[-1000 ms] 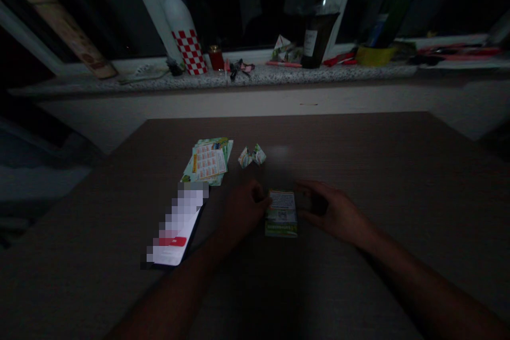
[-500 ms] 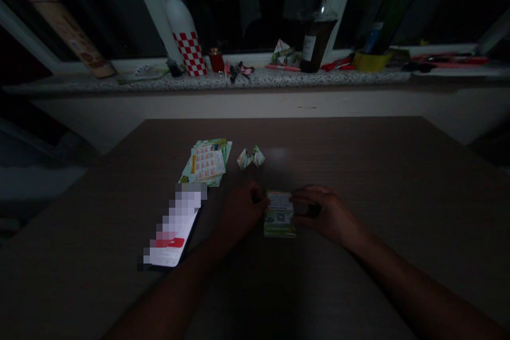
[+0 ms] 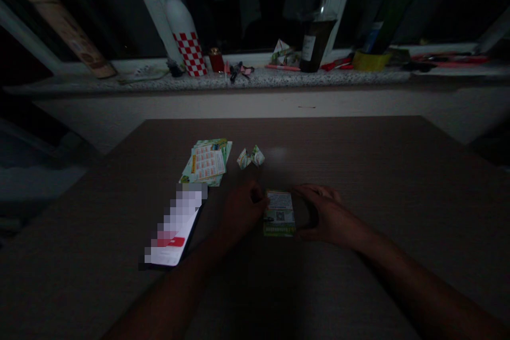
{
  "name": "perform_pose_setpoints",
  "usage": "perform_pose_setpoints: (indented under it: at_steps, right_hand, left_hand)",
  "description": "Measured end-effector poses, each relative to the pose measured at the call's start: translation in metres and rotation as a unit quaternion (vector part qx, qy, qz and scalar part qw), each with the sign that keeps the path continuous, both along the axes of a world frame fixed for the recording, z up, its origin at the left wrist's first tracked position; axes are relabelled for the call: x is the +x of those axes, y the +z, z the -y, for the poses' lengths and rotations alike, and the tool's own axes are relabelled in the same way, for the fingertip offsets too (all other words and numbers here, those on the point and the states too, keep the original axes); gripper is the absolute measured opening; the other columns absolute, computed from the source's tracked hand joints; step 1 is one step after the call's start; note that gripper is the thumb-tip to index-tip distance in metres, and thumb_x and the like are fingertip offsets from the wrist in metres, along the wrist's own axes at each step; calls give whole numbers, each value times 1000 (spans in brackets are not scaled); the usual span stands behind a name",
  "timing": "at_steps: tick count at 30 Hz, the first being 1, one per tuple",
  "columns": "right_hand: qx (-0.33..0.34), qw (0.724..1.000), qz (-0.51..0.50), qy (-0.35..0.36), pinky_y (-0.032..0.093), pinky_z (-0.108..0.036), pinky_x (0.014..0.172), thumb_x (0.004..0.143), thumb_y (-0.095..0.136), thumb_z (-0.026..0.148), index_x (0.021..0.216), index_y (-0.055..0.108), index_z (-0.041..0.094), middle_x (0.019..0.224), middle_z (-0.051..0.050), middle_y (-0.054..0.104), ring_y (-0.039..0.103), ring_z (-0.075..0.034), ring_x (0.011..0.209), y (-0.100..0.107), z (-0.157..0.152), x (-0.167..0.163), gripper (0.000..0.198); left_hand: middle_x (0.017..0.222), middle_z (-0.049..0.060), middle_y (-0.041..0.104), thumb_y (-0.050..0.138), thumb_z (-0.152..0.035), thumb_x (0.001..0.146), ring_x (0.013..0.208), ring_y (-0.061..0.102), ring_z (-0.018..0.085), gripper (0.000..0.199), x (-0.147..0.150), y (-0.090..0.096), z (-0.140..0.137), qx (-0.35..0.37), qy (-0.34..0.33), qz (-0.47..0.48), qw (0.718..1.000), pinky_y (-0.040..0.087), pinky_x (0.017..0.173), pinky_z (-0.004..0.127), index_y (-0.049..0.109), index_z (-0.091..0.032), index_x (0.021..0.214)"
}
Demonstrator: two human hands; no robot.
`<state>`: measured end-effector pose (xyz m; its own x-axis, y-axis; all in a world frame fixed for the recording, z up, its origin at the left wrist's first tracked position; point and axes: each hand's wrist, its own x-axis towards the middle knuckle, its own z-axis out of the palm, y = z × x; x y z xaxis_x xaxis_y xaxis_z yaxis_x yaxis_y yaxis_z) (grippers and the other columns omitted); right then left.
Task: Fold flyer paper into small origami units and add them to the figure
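A small printed paper sheet (image 3: 279,213) with creases across it and a square code lies on the table in front of me. My left hand (image 3: 247,206) is closed in a pinch at its left edge. On the other side, my right hand (image 3: 324,215) curves beside the sheet with thumb and fingers apart. Its fingertips are by the upper right corner and its thumb by the lower right one; whether they touch the paper I cannot tell. Beyond the sheet sit two small folded paper pieces (image 3: 251,157), side by side.
Left of my hands, a stack of printed cards (image 3: 207,163) lies above a lit phone (image 3: 175,228). Along the granite windowsill (image 3: 255,78) stand a checkered bottle (image 3: 187,37), a dark plastic cup (image 3: 316,45), a green bottle (image 3: 392,10) and a tape roll (image 3: 371,61).
My right hand has opened wider, its thumb moving down toward the lower right corner. The sheet's lower part now lies flatter. My left hand stays in place.
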<state>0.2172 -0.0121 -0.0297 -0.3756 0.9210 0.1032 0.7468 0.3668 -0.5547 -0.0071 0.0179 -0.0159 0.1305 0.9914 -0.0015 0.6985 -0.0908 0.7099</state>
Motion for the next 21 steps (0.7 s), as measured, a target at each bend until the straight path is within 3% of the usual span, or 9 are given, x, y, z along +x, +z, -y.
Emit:
perform_pose_setpoints:
  at_steps: [3,6,8,10,13,17,21]
  right_hand:
    - [4,1000,-25,-11,29,-51,102,46,84,47,134,47,27,131,-11,54,43,-35,123,-4,-4,3,97]
    - [11,994,-102,-30,36,-48,99,57,80,45,130,50,26,127,-10,58,49,-32,118,-5,-9,4,81]
    - [2,982,-182,-43,43,-42,93,68,75,40,125,53,24,115,-8,65,59,-27,106,-4,-9,3,63]
    - [-27,966,-248,-62,50,-35,81,75,69,36,120,57,22,90,-4,71,66,-21,83,-1,-8,0,49]
    - [-96,941,-310,-93,51,-30,65,81,59,38,110,63,19,62,1,67,63,-17,60,4,-6,-5,35]
    - [-162,891,-415,-90,51,-33,73,84,49,40,89,69,18,77,-5,72,67,-21,74,10,-7,-5,30]
    - [-205,870,-445,-61,50,-31,70,86,49,43,79,68,17,77,-5,70,66,-19,72,12,-8,0,32]
  left_hand:
    - [66,-2,58,64,-24,71,64,57,15,15,-1,1,1,-9,3,36,999,40,56,25,51,-19,66]
    - [70,-1,61,66,-27,72,68,60,16,16,-2,6,4,0,21,107,994,45,60,26,52,-19,70]
    - [74,-1,63,66,-30,74,71,61,16,17,-2,12,8,40,46,138,989,47,63,26,54,-19,75]
    - [79,0,64,65,-30,76,72,61,16,13,-1,19,14,104,59,115,986,46,63,26,58,-19,79]
    - [81,2,66,63,-28,80,76,60,17,7,-1,27,24,202,-35,30,978,45,74,30,64,-21,82]
    - [82,2,69,52,-27,89,77,59,18,15,-1,25,31,228,-241,-52,942,41,80,34,67,-23,88]
    - [88,3,70,40,-19,94,78,58,18,25,2,18,33,255,-370,-117,885,39,79,34,65,-23,93]
